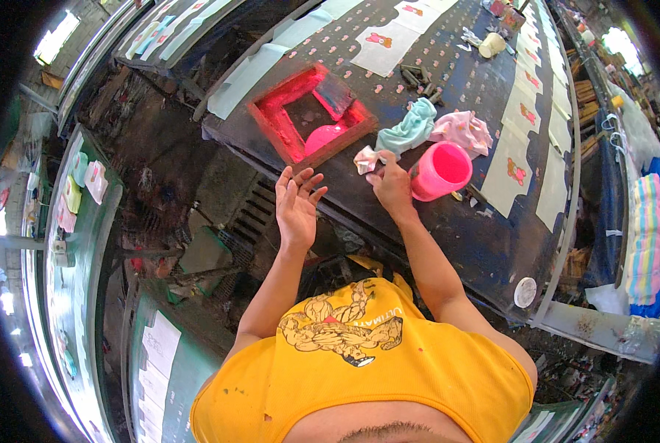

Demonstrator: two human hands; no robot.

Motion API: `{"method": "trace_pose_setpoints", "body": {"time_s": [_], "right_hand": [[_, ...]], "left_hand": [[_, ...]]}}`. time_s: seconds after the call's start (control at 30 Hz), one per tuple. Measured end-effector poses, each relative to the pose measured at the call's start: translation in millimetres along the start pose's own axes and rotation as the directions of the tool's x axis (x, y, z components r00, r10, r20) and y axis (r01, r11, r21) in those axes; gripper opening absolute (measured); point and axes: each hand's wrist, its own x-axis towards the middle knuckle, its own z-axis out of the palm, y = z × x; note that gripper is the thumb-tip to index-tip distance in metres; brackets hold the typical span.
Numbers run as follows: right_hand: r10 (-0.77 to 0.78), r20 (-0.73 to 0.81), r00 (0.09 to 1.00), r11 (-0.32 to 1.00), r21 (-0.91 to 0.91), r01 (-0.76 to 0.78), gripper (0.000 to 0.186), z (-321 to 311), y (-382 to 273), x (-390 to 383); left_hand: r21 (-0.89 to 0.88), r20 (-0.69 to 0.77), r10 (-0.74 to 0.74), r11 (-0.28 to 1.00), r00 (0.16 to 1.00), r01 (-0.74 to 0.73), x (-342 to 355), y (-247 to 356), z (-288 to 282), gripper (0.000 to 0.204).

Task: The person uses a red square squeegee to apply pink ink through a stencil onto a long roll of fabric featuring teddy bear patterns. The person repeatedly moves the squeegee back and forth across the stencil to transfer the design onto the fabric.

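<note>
My right hand [392, 186] pinches a small crumpled white and pink cloth [365, 159] near the front edge of the dark table. Just right of that hand stands a bright pink plastic container [440, 173]. A teal cloth [409, 127] and a pink patterned cloth [462, 133] lie bunched behind it. My left hand [298, 203] is held up palm showing, fingers spread, with nothing in it. Beyond it rests a red-stained wooden screen-printing frame [274, 125] with a pool of pink ink [324, 138] and a squeegee [335, 97] inside.
White fabric pieces printed with small bears [507, 166] run along the table's [492, 251] right side. Several dark cylinders [421, 77] and a cream cup [492, 46] stand farther back. Another long table [86, 244] with small cloths is at the left. A metal grate [256, 210] lies below.
</note>
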Motion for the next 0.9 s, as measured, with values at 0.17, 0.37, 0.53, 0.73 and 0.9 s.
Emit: {"method": "trace_pose_setpoints", "body": {"time_s": [0.17, 0.37, 0.53, 0.73, 0.9], "right_hand": [[0.199, 0.116, 0.973, 0.974, -0.131, -0.184, 0.083, -17.3, -64.3, -11.3], [0.026, 0.440, 0.898, 0.097, 0.893, -0.440, 0.069, 7.9, -87.9, -21.4], [-0.028, 0.408, 0.912, 0.025, 0.913, -0.408, 0.071, 32.2, -114.5, -18.4], [0.118, 0.445, 0.888, -0.056, 0.896, -0.441, 0.033, 64.3, -151.3, -17.7], [0.253, 0.413, 0.875, 0.339, 0.809, -0.480, 0.017, 98.2, -165.9, -25.1]], "left_hand": [[0.056, -0.064, -0.022, 0.998, 0.998, 0.026, 19.8, 26.7, -37.0, 0.055], [0.078, -0.099, -0.075, 0.994, 0.992, 0.083, 49.7, 56.5, -71.8, 0.039], [0.098, -0.096, -0.142, 0.984, 0.985, 0.152, 71.1, 83.7, -91.6, 0.037], [0.144, -0.141, -0.234, 0.956, 0.962, 0.254, 90.8, 115.5, -122.1, 0.033], [0.223, -0.227, -0.293, 0.913, 0.929, 0.343, 105.4, 137.6, -148.6, 0.027]]}}
